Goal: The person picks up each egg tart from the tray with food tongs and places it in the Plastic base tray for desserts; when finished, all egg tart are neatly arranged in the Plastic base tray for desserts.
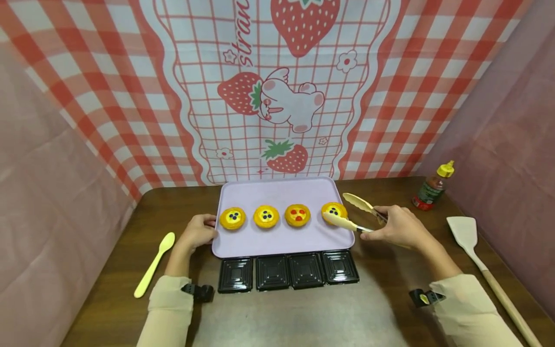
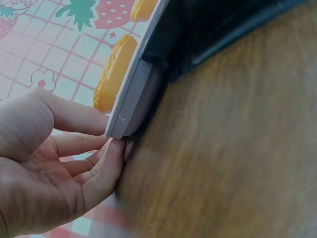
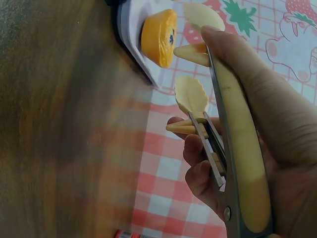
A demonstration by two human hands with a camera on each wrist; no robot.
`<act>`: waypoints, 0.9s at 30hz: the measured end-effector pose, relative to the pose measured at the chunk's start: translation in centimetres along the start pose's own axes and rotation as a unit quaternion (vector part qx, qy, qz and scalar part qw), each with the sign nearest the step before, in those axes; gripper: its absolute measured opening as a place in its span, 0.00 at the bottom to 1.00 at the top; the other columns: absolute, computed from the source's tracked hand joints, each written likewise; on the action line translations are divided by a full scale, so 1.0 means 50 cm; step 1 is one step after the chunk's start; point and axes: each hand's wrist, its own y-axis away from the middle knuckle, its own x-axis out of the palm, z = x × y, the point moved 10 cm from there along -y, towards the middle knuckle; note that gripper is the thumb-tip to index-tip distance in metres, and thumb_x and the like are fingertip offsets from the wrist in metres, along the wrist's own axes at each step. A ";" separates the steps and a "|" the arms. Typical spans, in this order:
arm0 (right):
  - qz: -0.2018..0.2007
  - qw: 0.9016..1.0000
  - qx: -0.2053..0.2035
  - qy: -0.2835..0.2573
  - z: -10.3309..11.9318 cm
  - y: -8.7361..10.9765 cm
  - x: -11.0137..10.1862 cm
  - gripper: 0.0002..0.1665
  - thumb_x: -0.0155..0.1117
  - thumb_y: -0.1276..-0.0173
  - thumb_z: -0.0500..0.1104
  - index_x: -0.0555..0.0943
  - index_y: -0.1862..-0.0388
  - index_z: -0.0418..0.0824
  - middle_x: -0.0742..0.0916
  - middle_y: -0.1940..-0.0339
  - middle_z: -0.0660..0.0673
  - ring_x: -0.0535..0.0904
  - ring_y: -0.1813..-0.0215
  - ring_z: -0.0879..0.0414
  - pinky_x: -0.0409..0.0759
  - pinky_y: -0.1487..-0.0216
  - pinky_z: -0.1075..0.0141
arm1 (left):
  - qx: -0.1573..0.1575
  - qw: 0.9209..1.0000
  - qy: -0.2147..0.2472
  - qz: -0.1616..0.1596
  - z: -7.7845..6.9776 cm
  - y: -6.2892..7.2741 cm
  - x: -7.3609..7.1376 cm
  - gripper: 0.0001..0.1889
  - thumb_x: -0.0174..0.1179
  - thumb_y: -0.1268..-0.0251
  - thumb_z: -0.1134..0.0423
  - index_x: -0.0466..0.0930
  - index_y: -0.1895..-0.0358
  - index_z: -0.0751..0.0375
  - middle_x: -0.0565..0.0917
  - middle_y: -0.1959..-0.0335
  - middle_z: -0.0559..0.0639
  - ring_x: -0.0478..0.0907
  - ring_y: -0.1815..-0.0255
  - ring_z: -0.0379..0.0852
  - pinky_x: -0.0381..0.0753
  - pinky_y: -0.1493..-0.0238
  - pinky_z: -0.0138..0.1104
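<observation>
My left hand pinches the left rim of the lilac tray, thumb above and fingers below in the left wrist view. On the tray stands a row of egg tarts: a left one and its neighbour with dark blue dots, one with red dots, and a right-end one with blue dots. My right hand grips cream-tipped tongs, spread apart. One tip overlaps the right-end tart in the head view; the other is beyond it. Whether they touch it I cannot tell.
Several square black plastic trays line the lilac tray's front edge. A yellow spoon lies at left. At right are a sauce bottle and a spatula with a wooden handle. A strawberry-print cloth hangs behind.
</observation>
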 end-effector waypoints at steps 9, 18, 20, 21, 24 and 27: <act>0.015 1.000 -0.006 0.000 0.009 -0.011 0.015 0.55 0.82 0.58 0.63 0.78 0.40 0.27 0.84 0.71 0.46 0.73 0.72 0.53 0.71 0.76 0.62 | -0.001 1.000 0.016 0.003 -0.001 0.000 0.001 0.31 0.59 0.50 0.79 0.68 0.37 0.79 0.74 0.52 0.67 0.76 0.59 0.53 0.85 0.64 0.41; 0.031 0.999 -0.007 0.008 0.012 -0.017 0.032 0.51 0.82 0.56 0.62 0.80 0.41 0.29 0.85 0.70 0.46 0.74 0.71 0.54 0.71 0.75 0.62 | 0.002 1.000 0.022 0.001 -0.001 0.003 0.000 0.30 0.59 0.50 0.79 0.69 0.38 0.79 0.74 0.54 0.67 0.77 0.61 0.52 0.85 0.67 0.39; 0.033 0.999 -0.005 0.005 0.012 -0.018 0.034 0.49 0.82 0.56 0.62 0.81 0.42 0.29 0.86 0.68 0.45 0.75 0.70 0.54 0.71 0.74 0.62 | 0.003 1.000 0.022 0.002 -0.002 0.003 0.001 0.30 0.59 0.50 0.79 0.69 0.38 0.79 0.74 0.54 0.67 0.76 0.61 0.51 0.85 0.67 0.39; 0.035 0.999 -0.005 0.004 0.013 -0.018 0.035 0.49 0.82 0.55 0.62 0.81 0.42 0.29 0.86 0.67 0.45 0.75 0.70 0.54 0.72 0.74 0.62 | 0.002 1.000 0.022 0.002 -0.001 0.003 0.001 0.30 0.59 0.50 0.79 0.69 0.38 0.79 0.74 0.54 0.67 0.76 0.61 0.51 0.85 0.66 0.39; 0.040 0.999 -0.004 0.001 0.013 -0.019 0.038 0.49 0.81 0.54 0.61 0.80 0.42 0.28 0.87 0.66 0.43 0.75 0.69 0.54 0.72 0.74 0.62 | 0.001 1.000 0.023 0.002 -0.001 0.002 0.001 0.30 0.59 0.50 0.79 0.69 0.38 0.79 0.74 0.54 0.67 0.76 0.61 0.51 0.85 0.66 0.39; 0.041 0.999 -0.004 0.001 0.012 -0.020 0.040 0.49 0.81 0.54 0.61 0.80 0.42 0.28 0.87 0.65 0.42 0.75 0.69 0.53 0.72 0.74 0.62 | 0.001 1.000 0.024 0.001 0.001 0.001 0.000 0.30 0.58 0.50 0.80 0.69 0.37 0.79 0.74 0.54 0.67 0.76 0.61 0.51 0.85 0.67 0.39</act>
